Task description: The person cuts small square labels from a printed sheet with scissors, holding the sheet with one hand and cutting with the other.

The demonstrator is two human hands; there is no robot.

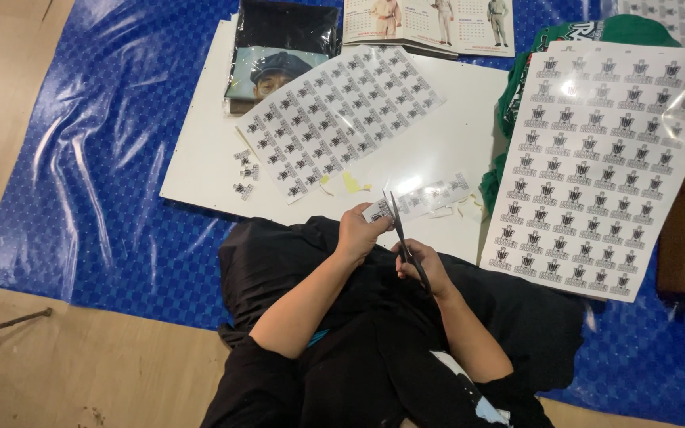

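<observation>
While left hand (358, 230) pinches sticker strip (418, 198) over white board (453, 135), right hand (426, 265) grips scissors (402, 238), blades parted at strip end. Three cut stickers (243, 173) lie at board's left edge; two sticker sheets (338, 115) (596, 162) largely uncut: early stage, judged.

A white board (453, 143) lies on the tarp (105, 158) at frame centre; one sticker sheet (338, 115) rests on it, a larger sheet (596, 166) at right.

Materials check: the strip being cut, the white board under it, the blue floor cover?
Strip: seemingly glossy printed sticker paper; it catches glare and bends in the left hand. White board: looks rigid, smooth and matte, maybe plastic or coated panel. Blue floor cover: likely plastic sheeting, with shiny wrinkles and a dotted texture.
</observation>
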